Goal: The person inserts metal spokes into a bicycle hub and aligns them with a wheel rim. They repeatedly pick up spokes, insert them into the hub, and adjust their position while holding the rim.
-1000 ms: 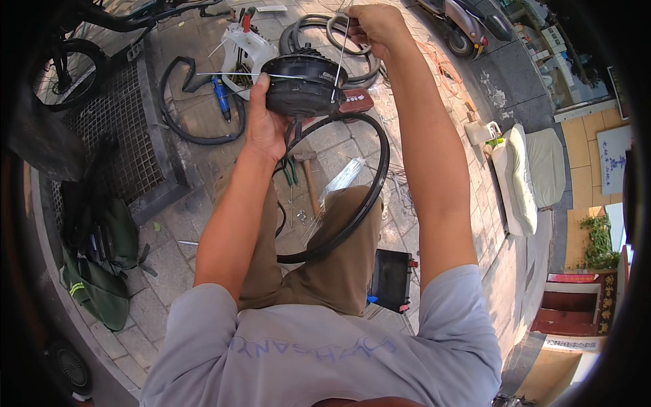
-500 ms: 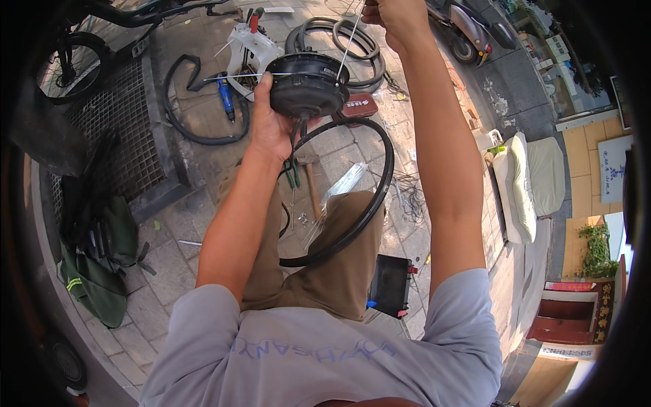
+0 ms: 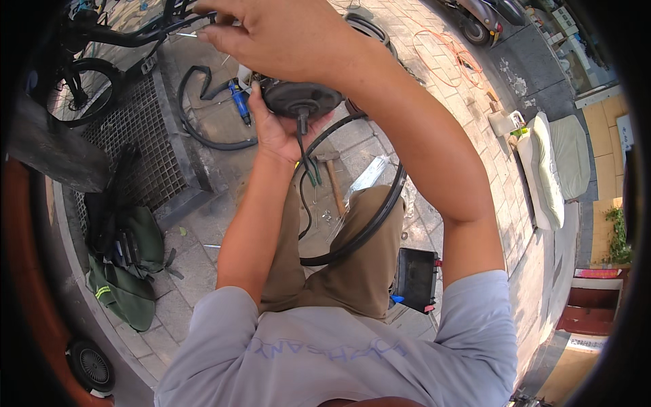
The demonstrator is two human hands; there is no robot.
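Observation:
My left hand [image 3: 281, 132] cups a black wheel hub [image 3: 305, 96] from below and its left side, thumb up along the edge. The axle points toward me, and a dark cable hangs from it. My right arm reaches across above the hub, hiding its far part. At the upper left, my right hand [image 3: 278, 34] has its thumb and fingers bent together; a short length of thin metal spoke [image 3: 186, 35] sticks out beside the thumb tip. A black wheel rim [image 3: 373, 229] curves from near the hub down over my lap.
On the paving lie a wooden-handled hammer [image 3: 334, 184], green-handled pliers [image 3: 315, 173], a clear plastic bag [image 3: 369, 173], a blue tool [image 3: 239, 103] and an open black case [image 3: 415, 277]. A metal grate [image 3: 150, 169] and green bag [image 3: 125, 295] are left; cushions [image 3: 544, 173] lie right.
My right hand has swung from the upper right, over the hub, to the upper left. The hub has tilted, showing more of its axle side. My view has shifted slightly.

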